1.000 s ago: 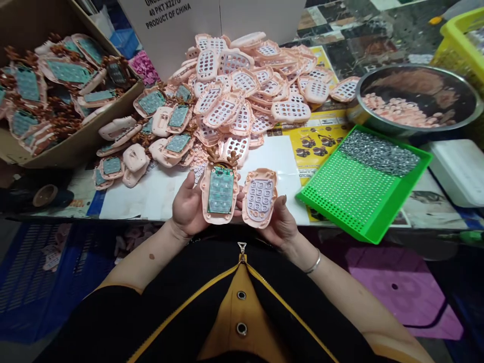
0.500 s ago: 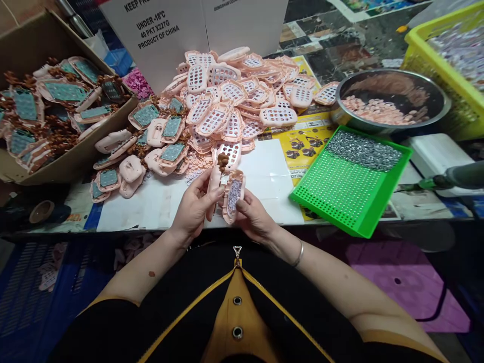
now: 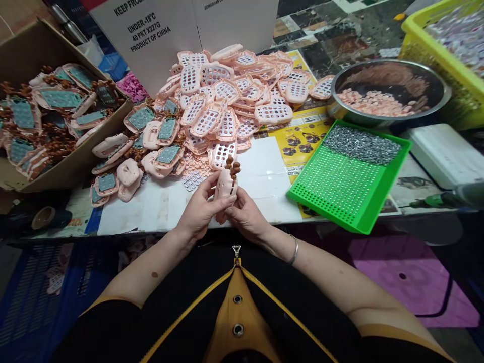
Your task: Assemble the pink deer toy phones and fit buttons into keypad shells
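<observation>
Item: pink plastic toy-phone casing [image 3: 226,182], brown antlers on top, held upright over the near edge of the table [image 3: 151,206]. Left hand [image 3: 197,212] and right hand [image 3: 246,218] both clasp its sides. Probably light, rigid and smooth. The antlers look fragile, so it is best held by the body edges.

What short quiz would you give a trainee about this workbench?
1. True or false: the left hand and the right hand both hold the pink toy shell.
2. Where do the screws lie? A) green tray B) steel bowl C) cardboard box
3. Fill in: the antlers on the pink toy shell are ___ in colour.
Key: 1 true; 2 A; 3 brown.
</observation>
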